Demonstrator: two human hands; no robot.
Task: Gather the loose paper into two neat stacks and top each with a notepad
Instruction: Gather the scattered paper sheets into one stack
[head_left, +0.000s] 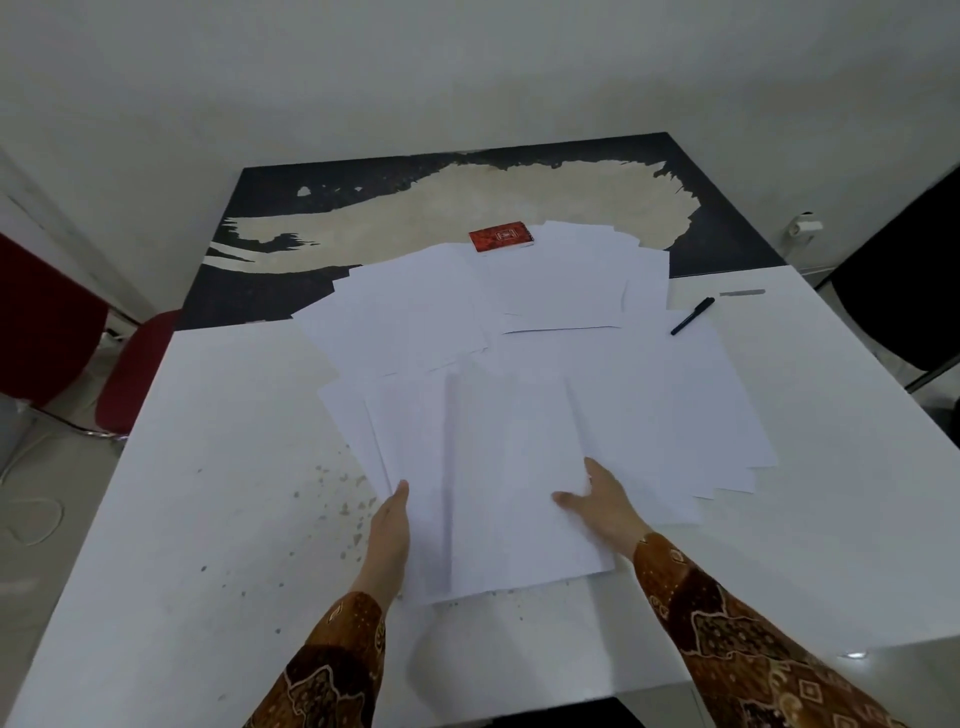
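On the white table, nearest me, I find a fan of loose paper spreading away toward the far dark-patterned surface. My left hand lies edge-on against the left side of the near sheets, fingers straight, closed round nothing. My right hand rests flat on top of them, fingers spread and pressing, nothing pinched. I judge the step in hand to be squaring the near group into the first stack. To do it well, I would keep the right palm light so the sheets can slide, push the left edge inward, then tap the short edges flush before drawing in the farther sheets. One red notepad lies beyond the paper at the far edge, touching the rearmost sheets; I cannot find a second. A black pen rests on the right-hand sheets. No containers are in view.
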